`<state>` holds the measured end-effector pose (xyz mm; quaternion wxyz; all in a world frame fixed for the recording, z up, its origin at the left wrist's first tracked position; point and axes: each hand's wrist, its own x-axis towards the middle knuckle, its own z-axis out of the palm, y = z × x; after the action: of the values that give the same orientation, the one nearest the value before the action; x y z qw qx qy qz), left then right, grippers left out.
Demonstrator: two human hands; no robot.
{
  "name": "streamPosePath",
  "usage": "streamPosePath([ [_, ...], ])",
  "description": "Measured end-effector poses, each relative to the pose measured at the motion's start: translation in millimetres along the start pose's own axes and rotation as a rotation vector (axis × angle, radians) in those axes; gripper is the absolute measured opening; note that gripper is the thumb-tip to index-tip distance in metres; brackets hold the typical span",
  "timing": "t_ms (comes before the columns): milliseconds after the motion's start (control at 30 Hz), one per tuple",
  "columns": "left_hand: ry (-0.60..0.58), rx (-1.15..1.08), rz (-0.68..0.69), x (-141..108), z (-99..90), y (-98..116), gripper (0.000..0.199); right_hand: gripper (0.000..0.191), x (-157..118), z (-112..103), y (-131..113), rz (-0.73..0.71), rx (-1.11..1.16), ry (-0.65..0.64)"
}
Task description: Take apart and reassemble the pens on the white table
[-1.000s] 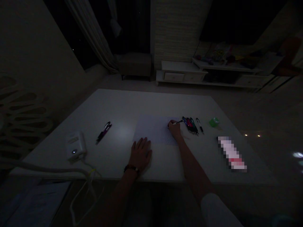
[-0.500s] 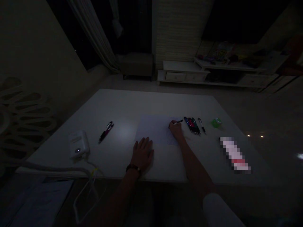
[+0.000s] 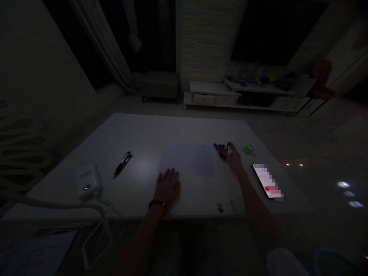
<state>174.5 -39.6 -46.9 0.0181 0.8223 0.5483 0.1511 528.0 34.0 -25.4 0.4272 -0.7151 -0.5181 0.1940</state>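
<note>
My left hand (image 3: 167, 188) lies flat with its fingers spread, fingertips on the near left part of a sheet of paper (image 3: 178, 159). Rows of small writing cover the sheet's right side. My right hand (image 3: 235, 158) is off the paper, beside several coloured pens (image 3: 220, 151) lying in a row. Its fingers are closed on a white pen (image 3: 229, 148) with dark ends; the hand partly hides this pen and the row's near ends. A green see-through container (image 3: 248, 149) is just right of that hand.
A phone (image 3: 266, 181) with a lit screen lies at the right. More pens (image 3: 123, 164) and a white device (image 3: 87, 180) with a cable are at the left. A small object (image 3: 220, 207) sits near the white table's (image 3: 178, 128) front edge. The room is dim.
My right hand has left the written part of the sheet, where it held a pen, and moved right to the row of pens. My left hand stays on the paper. The view has shifted slightly.
</note>
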Motion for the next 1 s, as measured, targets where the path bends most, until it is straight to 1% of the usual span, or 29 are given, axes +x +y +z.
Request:
streamPosePath([
  [67, 0.000, 0.001, -0.005, 1, 1.0, -1, 0.043, 0.062, 9, -18, 17, -0.020, -0.237, 0.064],
  [100, -0.006, 0.003, -0.009, 1, 1.4, -1, 0.043, 0.059, 13, -23, 24, -0.027, -0.341, 0.081],
  [133, -0.012, 0.007, -0.012, 1, 1.7, -1, 0.043, 0.055, 17, -26, 30, -0.029, -0.416, 0.070],
  [200, -0.022, 0.016, -0.015, 2, 2.2, -2, 0.043, 0.048, 22, -27, 38, -0.028, -0.510, 0.022],
  [267, -0.026, 0.021, -0.015, 2, 2.6, -4, 0.043, 0.044, 22, -23, 43, -0.029, -0.549, -0.013],
  [333, -0.026, 0.020, -0.011, 2, 2.8, -5, 0.043, 0.043, 16, -18, 45, -0.034, -0.548, 0.008],
  [367, -0.023, 0.017, -0.011, 2, 2.9, -5, 0.043, 0.042, 11, -16, 45, -0.039, -0.538, 0.046],
  [433, -0.012, 0.008, -0.013, 0, 3.3, -3, 0.042, 0.039, -4, -13, 46, -0.042, -0.494, 0.163],
  [500, 0.014, -0.014, -0.004, -1, 4.2, 0, 0.042, 0.039, -24, -12, 47, -0.041, -0.428, 0.285],
  [533, 0.039, -0.033, 0.006, -2, 4.5, 0, 0.041, 0.040, -36, -12, 47, -0.043, -0.392, 0.325],
  [600, 0.116, -0.092, 0.002, -2, 3.6, -2, 0.040, 0.042, -61, -12, 48, -0.069, -0.329, 0.342],
  [633, 0.169, -0.126, -0.032, 0, 1.6, -7, 0.038, 0.042, -74, -12, 47, -0.080, -0.305, 0.339],
  [700, 0.273, -0.181, -0.175, 5, -7.5, -26, 0.032, 0.042, -100, -12, 46, -0.100, -0.270, 0.312],
  [733, 0.316, -0.190, -0.275, 9, -14.7, -39, 0.030, 0.042, -112, -12, 46, -0.113, -0.252, 0.293],
  [800, 0.347, -0.145, -0.464, 17, -33.4, -73, 0.026, 0.041, -133, -12, 44, -0.145, -0.215, 0.253],
  [900, 0.310, 0.001, -0.717, 25, -62.5, -126, 0.025, 0.042, -149, -12, 40, -0.168, -0.200, 0.223],
  [967, 0.220, 0.056, -0.861, 26, -75.6, -155, 0.027, 0.042, -150, -11, 38, -0.153, -0.217, 0.225],
  [1000, 0.167, 0.069, -0.918, 26, -79.4, -166, 0.028, 0.043, -149, -11, 38, -0.140, -0.225, 0.227],
])
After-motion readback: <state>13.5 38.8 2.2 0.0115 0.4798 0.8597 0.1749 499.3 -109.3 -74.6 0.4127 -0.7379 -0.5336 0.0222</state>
